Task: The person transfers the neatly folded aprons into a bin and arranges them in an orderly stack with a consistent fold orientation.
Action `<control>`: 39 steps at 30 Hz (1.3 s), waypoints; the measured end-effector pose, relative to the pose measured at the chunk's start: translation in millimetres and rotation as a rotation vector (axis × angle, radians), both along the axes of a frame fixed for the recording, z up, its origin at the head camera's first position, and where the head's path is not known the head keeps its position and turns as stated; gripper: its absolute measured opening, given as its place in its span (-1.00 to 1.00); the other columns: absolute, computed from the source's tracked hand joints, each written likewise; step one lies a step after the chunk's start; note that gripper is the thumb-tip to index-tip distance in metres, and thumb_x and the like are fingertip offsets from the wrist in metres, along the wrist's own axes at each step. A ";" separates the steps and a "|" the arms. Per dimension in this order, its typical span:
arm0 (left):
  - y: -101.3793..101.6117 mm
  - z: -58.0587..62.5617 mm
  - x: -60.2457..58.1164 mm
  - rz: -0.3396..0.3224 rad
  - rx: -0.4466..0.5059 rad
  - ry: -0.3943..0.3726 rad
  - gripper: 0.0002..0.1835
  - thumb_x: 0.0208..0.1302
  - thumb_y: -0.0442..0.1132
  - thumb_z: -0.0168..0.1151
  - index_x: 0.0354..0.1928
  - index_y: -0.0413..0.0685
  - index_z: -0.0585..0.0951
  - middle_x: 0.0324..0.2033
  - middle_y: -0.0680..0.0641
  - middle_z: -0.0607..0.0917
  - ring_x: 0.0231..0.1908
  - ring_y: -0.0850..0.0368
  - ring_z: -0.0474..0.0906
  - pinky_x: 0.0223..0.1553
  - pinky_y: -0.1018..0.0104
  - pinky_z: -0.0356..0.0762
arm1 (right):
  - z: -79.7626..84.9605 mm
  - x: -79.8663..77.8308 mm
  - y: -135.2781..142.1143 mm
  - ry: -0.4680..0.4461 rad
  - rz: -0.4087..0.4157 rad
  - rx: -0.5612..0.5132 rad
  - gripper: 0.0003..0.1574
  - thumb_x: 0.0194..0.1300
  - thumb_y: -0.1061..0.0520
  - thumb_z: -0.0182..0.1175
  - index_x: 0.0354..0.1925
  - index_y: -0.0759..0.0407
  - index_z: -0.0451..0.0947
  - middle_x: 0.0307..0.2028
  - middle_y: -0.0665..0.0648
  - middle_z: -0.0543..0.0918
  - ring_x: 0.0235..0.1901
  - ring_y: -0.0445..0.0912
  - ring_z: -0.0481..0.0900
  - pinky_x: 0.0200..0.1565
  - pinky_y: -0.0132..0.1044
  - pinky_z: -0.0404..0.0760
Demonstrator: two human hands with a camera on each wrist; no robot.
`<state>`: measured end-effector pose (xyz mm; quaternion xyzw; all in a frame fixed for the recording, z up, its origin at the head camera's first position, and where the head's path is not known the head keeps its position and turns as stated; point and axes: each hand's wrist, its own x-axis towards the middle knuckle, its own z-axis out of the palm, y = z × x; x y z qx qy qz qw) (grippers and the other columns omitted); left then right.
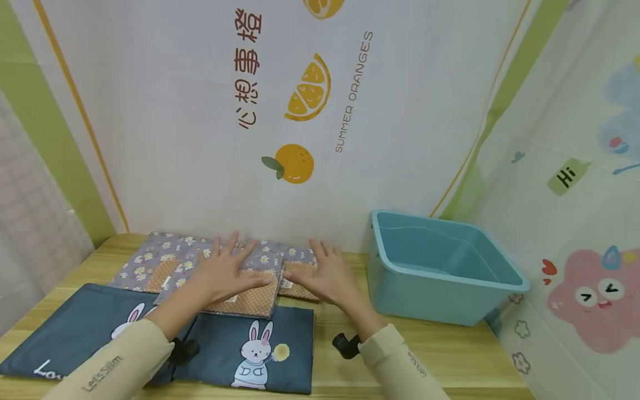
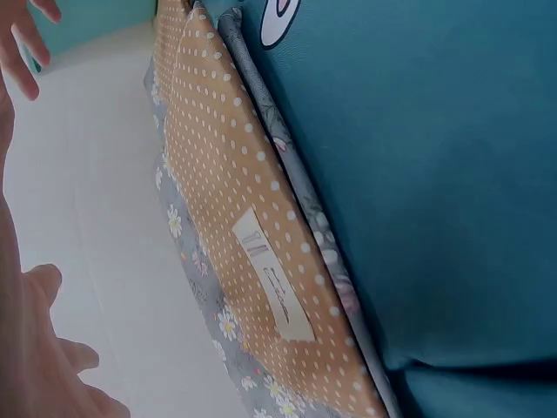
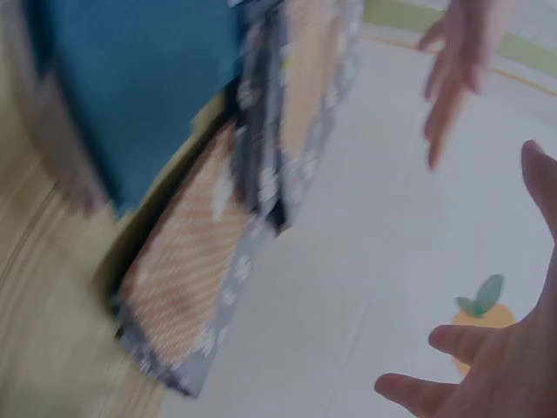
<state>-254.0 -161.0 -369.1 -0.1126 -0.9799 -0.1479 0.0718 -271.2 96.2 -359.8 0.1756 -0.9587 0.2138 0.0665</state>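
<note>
1. At near left, two navy rabbit-print pieces (image 1: 295,353) are lying on the table (image 1: 445,347).
2. I'm watching the left hand (image 1: 222,273) and right hand (image 1: 327,275) hovering, fingers spread, gripping nothing.
3. Beneath, overlapping daisy-print pieces (image 1: 265,260) are lying towards far left; I'm judging that light, level palms would avoid dragging loose layers.
4. At far right, a blue bin (image 1: 425,294) is standing.

Site: wood-grain table (image 1: 425,355) in front of a white orange-print curtain (image 1: 200,166), with a cartoon-print sheet (image 1: 530,222) along the right side and a pale checked cloth (image 1: 30,205) at left. Decor suggests a home; wider surroundings hidden, so type unconfirmed.
</note>
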 end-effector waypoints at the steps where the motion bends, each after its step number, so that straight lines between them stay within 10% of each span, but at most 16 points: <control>1: -1.7 -0.3 1.3 0.001 0.002 0.009 0.09 0.18 0.59 0.04 0.60 0.13 0.13 0.57 -0.39 -0.01 0.47 -0.69 -0.19 0.23 -0.76 -0.08 | 1.3 1.6 -2.1 -0.001 0.008 -0.008 0.29 0.14 -0.64 0.15 0.59 -0.04 0.09 0.55 0.29 0.20 0.51 0.38 0.14 0.33 0.46 0.31; 16: -38.5 -8.8 14.1 -0.040 0.066 0.197 -0.40 0.41 0.01 0.26 0.34 -0.22 0.50 0.32 -0.40 0.48 0.37 -0.49 0.31 0.31 -0.48 0.26 | -0.7 9.5 -18.4 -0.225 0.174 -0.341 0.03 0.31 -0.44 0.15 0.56 -0.07 0.16 0.54 0.15 0.27 0.51 0.24 0.22 0.38 0.36 0.32; 25: -61.9 -22.0 18.3 0.060 0.454 0.024 -0.43 0.53 -0.09 0.10 0.40 -0.32 0.37 0.33 -0.49 0.43 0.10 -0.47 0.54 0.01 -0.28 0.57 | -19.4 6.0 -30.2 -0.376 0.168 -0.566 -0.09 0.37 -0.42 0.13 0.52 -0.11 0.25 0.51 0.20 0.32 0.45 0.28 0.32 0.30 0.35 0.43; 39: -91.6 -26.2 15.2 0.196 0.562 -0.126 -0.28 0.60 0.03 -0.09 0.50 -0.42 0.13 0.40 -0.60 0.20 0.36 -0.62 0.16 0.25 -0.45 0.33 | -52.6 5.1 -41.5 -0.461 0.141 -0.764 -0.12 0.43 -0.30 0.11 0.50 0.12 0.27 0.45 0.32 0.36 0.36 0.31 0.42 0.24 0.29 0.53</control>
